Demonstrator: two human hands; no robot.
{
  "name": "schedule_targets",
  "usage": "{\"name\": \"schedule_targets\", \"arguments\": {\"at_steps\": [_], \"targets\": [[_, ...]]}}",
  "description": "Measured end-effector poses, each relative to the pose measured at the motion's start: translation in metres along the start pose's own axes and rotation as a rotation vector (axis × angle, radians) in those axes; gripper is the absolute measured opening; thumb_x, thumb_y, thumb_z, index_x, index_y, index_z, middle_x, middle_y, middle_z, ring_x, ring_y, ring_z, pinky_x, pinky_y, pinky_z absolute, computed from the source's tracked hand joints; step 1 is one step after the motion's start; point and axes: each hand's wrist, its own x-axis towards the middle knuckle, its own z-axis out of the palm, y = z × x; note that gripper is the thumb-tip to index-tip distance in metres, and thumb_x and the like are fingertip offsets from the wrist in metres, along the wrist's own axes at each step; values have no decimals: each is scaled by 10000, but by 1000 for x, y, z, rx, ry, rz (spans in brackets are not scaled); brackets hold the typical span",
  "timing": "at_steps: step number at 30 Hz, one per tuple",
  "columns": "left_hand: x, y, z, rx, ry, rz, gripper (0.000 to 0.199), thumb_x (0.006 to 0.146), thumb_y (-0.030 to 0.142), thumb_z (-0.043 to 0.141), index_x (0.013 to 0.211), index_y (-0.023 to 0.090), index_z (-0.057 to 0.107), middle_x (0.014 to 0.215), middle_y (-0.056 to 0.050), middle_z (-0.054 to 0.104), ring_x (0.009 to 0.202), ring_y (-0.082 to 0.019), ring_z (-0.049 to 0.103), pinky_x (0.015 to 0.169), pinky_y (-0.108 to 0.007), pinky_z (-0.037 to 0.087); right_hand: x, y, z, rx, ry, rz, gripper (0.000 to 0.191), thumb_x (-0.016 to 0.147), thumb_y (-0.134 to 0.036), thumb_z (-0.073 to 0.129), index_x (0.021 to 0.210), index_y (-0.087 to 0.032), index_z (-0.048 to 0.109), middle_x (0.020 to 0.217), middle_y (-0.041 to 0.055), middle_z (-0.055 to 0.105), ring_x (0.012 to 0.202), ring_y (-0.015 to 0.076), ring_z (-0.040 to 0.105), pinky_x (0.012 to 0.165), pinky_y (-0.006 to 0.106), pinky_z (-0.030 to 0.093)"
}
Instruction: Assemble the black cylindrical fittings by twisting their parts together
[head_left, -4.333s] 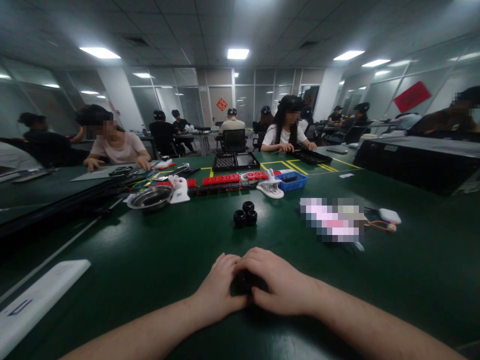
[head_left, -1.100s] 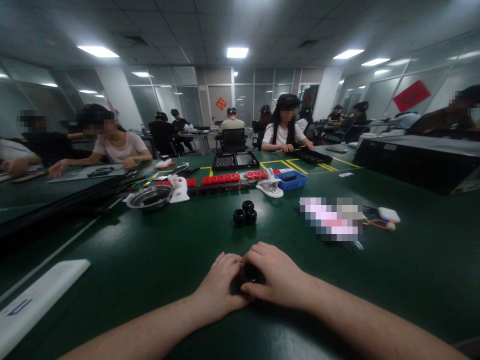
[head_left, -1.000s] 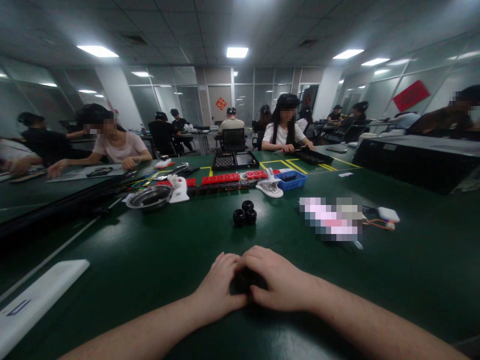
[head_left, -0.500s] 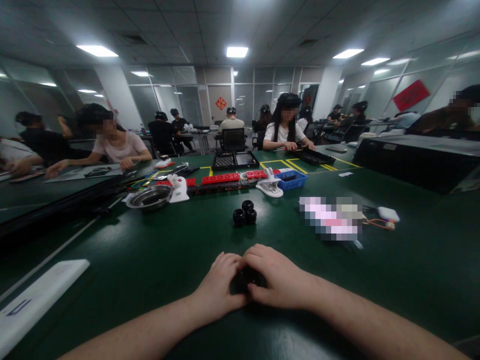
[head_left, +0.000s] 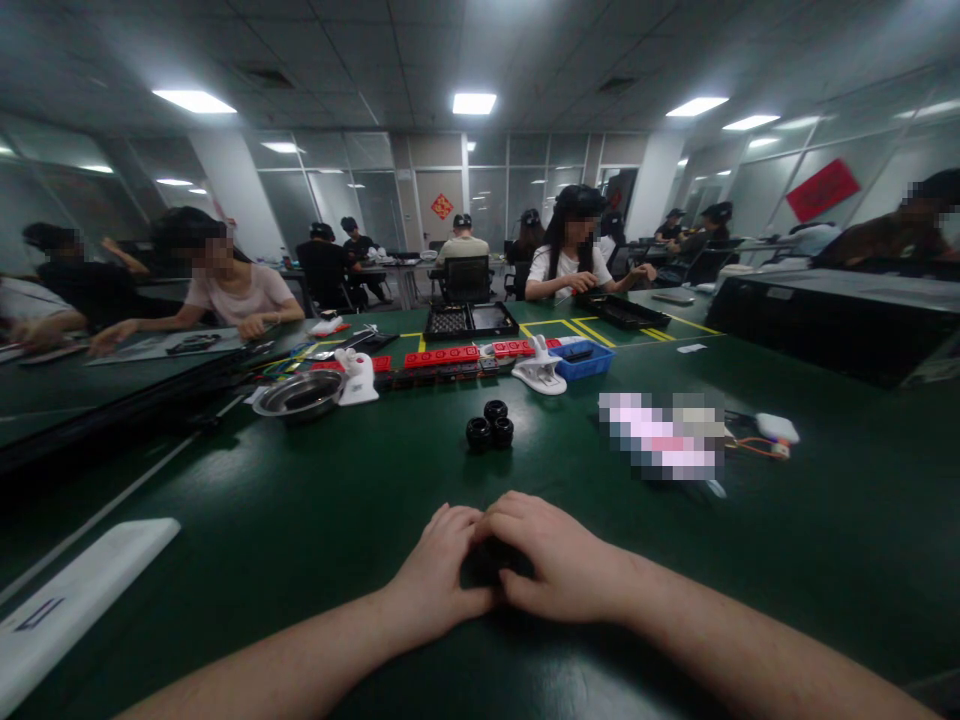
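My left hand [head_left: 439, 565] and my right hand [head_left: 544, 555] meet near the front of the green table [head_left: 300, 530], fingertips touching. Their fingers curl around a dark space between the palms. Something dark may lie there, but shadow and the fingers hide what it is. Straight beyond my hands, apart from them, several glossy black round pieces [head_left: 490, 428] sit close together on the tabletop.
A metal bowl [head_left: 300, 395], white clamp stands [head_left: 540, 372], a red strip row [head_left: 442, 356] and a blue tray [head_left: 585, 360] stand farther back. A white board [head_left: 90, 600] lies left. A black box [head_left: 832, 315] stands right. Across the table, a person [head_left: 574, 250] handles a black tray.
My hands have stayed almost in place, with a slight shift of the right fingers. The person across the table has raised a hand away from the black tray.
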Motion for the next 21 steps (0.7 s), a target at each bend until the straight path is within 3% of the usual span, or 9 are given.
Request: {"name": "schedule_targets", "arguments": {"at_steps": [3,9,13,16,21], "targets": [[0,0,0,-1,2,9,429,622,308,635,1020,207,509,1034,-47,529,987,-236,464,983,-456,226,-1,-1,0,9,34,0,295,662,-158,585,952,-153,531,894,46,573,836,183,493,771,309,387],[0,1,-2,8,-6,30,410,656,355,618,1028,214,518,1043,-52,526,990,-242,461,956,-454,265,1,2,4,-104,120,162,347,654,-419,641,860,-154,552,828,54,559,774,197,485,668,312,394],[-1,0,-1,-1,-6,20,419,636,322,631,1024,218,509,1047,-44,528,985,-237,465,976,-456,236,1,1,1,-46,39,64,222,669,-227,621,870,-155,561,824,42,574,781,182,500,708,300,397],[-1,-1,0,-12,5,9,440,624,317,639,1029,213,501,1031,-40,532,971,-230,472,981,-452,234,0,-2,-1,32,11,-31,319,652,-110,563,966,-158,535,880,40,582,824,179,505,769,303,389],[-1,-1,0,8,7,34,415,650,363,624,1024,220,518,1048,-48,531,997,-245,461,962,-455,250,0,0,2,-40,108,98,296,679,-305,614,924,-159,539,877,55,567,819,199,493,729,325,390]]}}
